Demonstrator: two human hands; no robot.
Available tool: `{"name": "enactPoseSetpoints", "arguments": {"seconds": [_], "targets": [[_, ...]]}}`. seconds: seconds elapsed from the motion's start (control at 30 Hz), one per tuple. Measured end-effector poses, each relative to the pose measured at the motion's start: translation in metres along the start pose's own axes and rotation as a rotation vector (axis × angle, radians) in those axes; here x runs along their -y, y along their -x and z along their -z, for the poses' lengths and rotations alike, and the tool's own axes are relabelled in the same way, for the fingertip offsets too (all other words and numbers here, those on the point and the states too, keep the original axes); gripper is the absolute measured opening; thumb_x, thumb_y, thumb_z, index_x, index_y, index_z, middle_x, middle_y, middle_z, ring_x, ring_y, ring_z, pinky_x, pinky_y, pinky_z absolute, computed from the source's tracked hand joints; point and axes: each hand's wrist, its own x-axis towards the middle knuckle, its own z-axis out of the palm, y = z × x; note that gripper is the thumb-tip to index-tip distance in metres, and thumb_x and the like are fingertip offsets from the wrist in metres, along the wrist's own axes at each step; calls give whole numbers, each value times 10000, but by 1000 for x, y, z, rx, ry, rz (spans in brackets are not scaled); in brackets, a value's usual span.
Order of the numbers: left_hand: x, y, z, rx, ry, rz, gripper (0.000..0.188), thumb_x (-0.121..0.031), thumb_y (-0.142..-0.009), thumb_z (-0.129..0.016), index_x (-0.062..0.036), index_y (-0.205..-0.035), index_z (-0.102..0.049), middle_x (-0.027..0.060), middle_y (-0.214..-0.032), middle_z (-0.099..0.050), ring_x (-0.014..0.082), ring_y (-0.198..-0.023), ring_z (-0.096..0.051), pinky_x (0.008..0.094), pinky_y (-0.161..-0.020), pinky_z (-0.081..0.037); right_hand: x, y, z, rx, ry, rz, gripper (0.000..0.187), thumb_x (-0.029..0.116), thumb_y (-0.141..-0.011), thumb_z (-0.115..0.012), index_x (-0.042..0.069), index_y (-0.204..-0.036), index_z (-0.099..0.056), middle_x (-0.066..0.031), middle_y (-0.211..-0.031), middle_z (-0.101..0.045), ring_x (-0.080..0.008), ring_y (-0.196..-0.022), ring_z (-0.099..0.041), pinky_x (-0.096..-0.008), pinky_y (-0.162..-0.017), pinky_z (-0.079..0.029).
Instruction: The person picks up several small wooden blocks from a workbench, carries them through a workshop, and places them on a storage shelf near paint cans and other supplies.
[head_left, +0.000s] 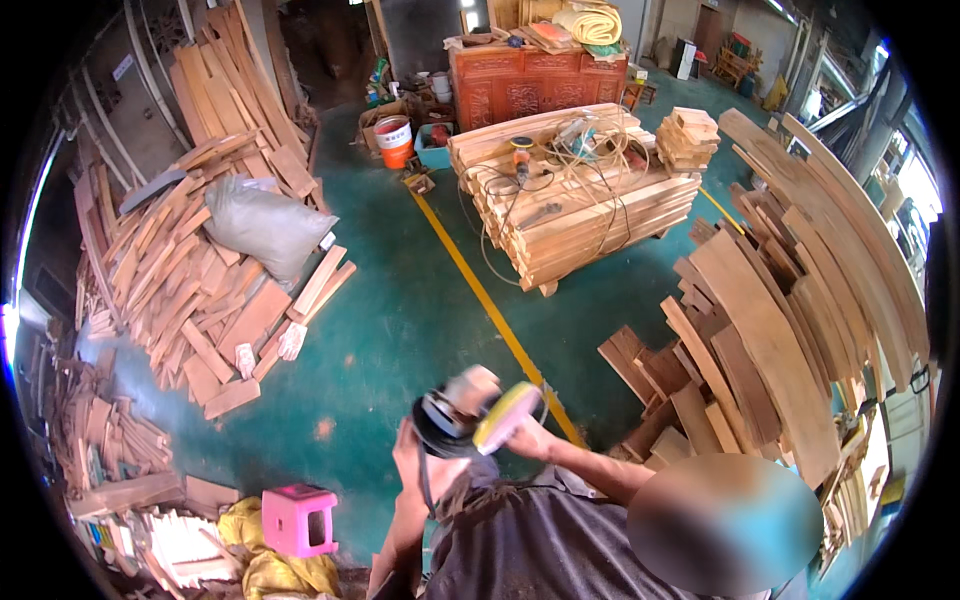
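Note:
In front of my body, my left hand [408, 462] is closed round a dark, round-bodied tool [440, 428], blurred by motion, which looks like a power sander. A black strap or cord hangs from it beside my wrist. My right hand [530, 438] grips a round sanding disc [508, 418] with a yellow rim and a pale pinkish face. The disc is tilted on edge, just right of the tool. Whether the two touch is hard to make out. My right fingers are partly hidden behind the disc.
Ahead stands a stack of planks [590, 225] with another sander [521, 160] and tangled cords on top. Scrap wood with a grey sack [262, 228] fills the left. Curved boards [770, 340] are piled at right. A pink stool [298, 520] stands near left, a bucket [394, 142] farther off.

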Motion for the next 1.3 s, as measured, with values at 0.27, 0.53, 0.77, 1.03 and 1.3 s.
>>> {"name": "enactPoseSetpoints", "arguments": {"seconds": [0.27,0.53,0.77,1.03,1.3], "targets": [[95,-194,7,-237,-387,75,696,-182,-622,-869,-4,-1233,-588,224,-1144,-631,475,-972,-650,526,-829,-538,105,-84,65,10,653,265,250,278,-948,-702,32,-915,-669,-176,-710,-657,-358,-623,-663,-467,-551,-527],[157,-318,-66,368,-738,-75,534,-225,-662,-837,-45,-1097,-584,125,-1156,-617,397,-907,-686,497,-754,-585,154,-263,170,-166,1014,785,285,266,-804,-787,44,-924,-653,-59,-767,-576,-229,-620,-632,-348,-502,-509],[131,-437,-185,644,-542,-483,508,-181,-599,-825,-22,-1055,-666,130,-1108,-680,335,-854,-718,428,-786,-601,53,-490,337,-376,592,453,403,516,-822,-765,116,-822,-718,-75,-785,-692,-318,-722,-688,-433,-586,-528],[110,-608,-329,284,302,324,495,-65,-682,-842,-1,-1138,-661,99,-1021,-732,208,-907,-694,370,-825,-561,-36,-475,389,-410,169,-158,320,373,-944,-687,58,-985,-722,-207,-853,-713,-423,-800,-696,-498,-711,-550],[189,-733,-477,467,-21,403,540,-152,-610,-882,10,-1080,-673,141,-989,-734,269,-858,-712,397,-831,-564,-75,-457,413,-512,304,-513,221,286,-938,-622,91,-1003,-703,-213,-882,-705,-443,-842,-683,-546,-751,-542]]}}
